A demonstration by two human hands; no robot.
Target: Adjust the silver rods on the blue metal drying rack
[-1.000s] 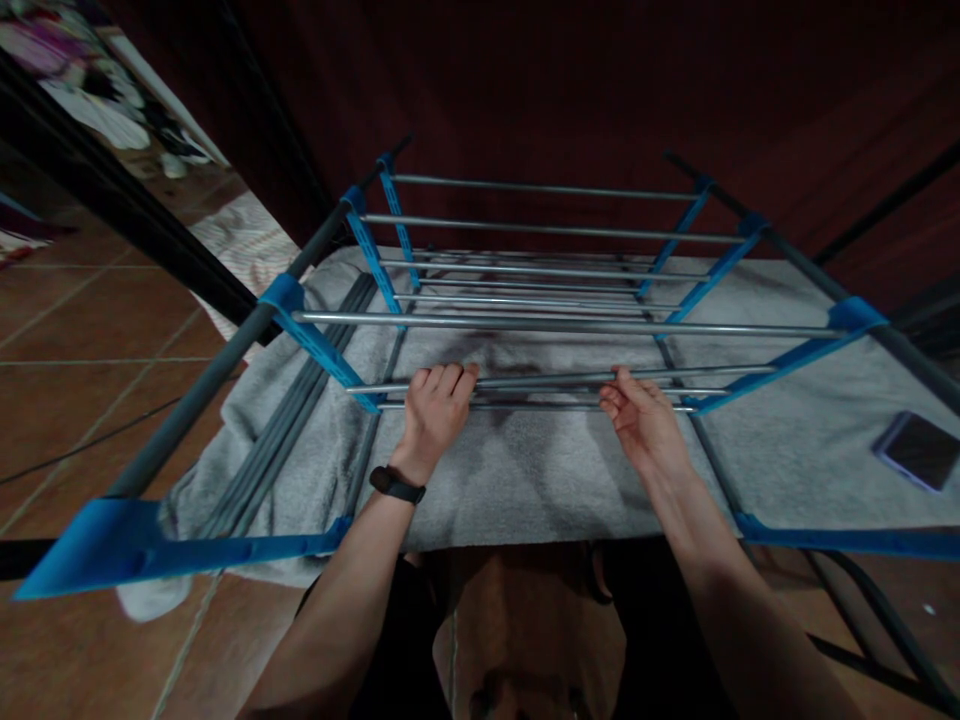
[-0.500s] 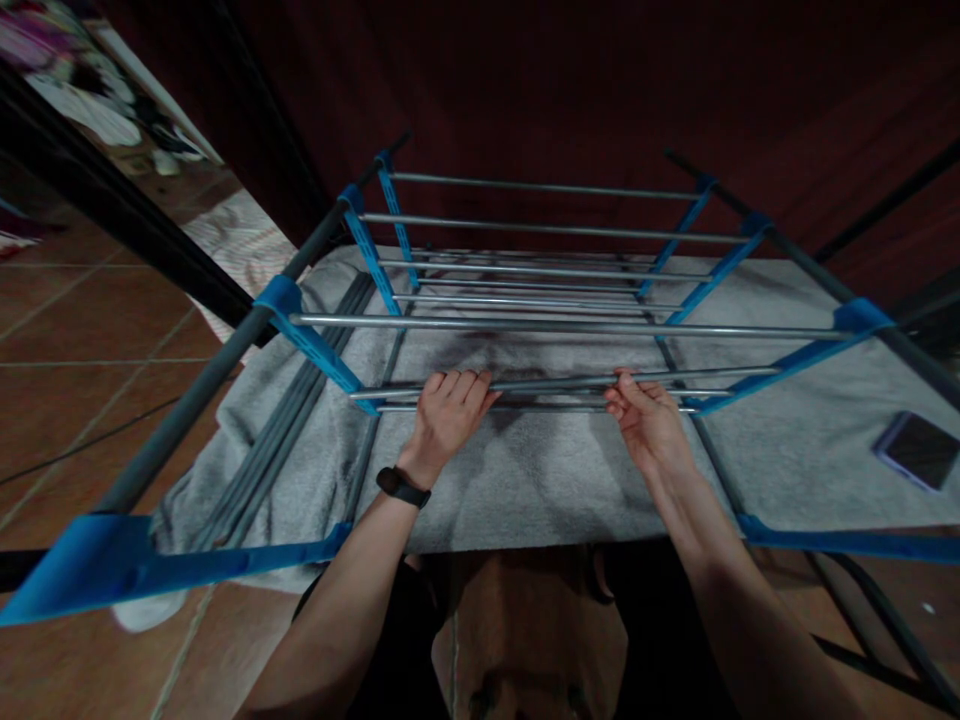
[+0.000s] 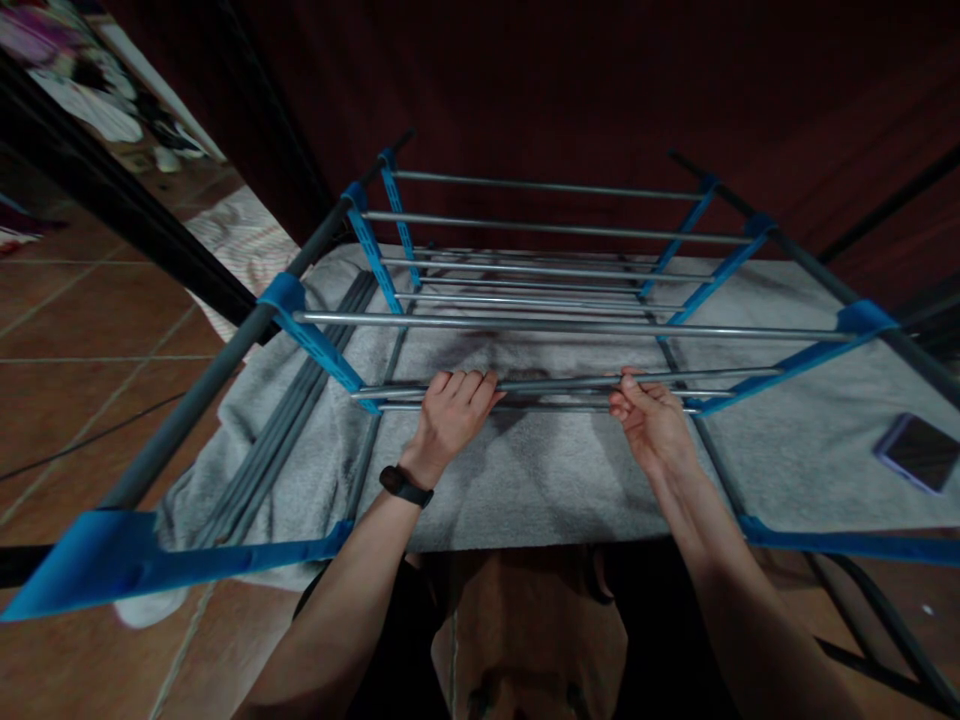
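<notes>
Gripping rod (image 3: 559, 385) with left hand (image 3: 456, 412) at 7 o'clock, right hand (image 3: 654, 422) at 4; keep square to blue bracket (image 3: 802, 356) at 3, can't tell if seated.

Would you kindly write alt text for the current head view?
A left hand and right hand hold a metal rod low across a rack with blue brackets. On grey cloth, poles lie at left, a phone at right.

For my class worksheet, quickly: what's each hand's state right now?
Left hand: closed around a grey rod.
Right hand: closed, pinching apparently the same rod.
</notes>
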